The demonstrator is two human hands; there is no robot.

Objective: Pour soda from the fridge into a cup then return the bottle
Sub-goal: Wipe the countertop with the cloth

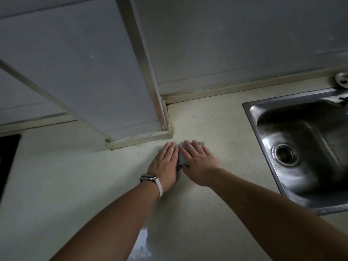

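Here, my left hand and right hand press a grey cloth flat on the desk.
Fingers straight, gripping nothing.

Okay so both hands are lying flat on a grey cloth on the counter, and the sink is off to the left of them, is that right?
Not quite. The head view shows the sink to the right of the hands, not the left. The rest holds: the left hand and right hand lie flat on the grey cloth on the counter.
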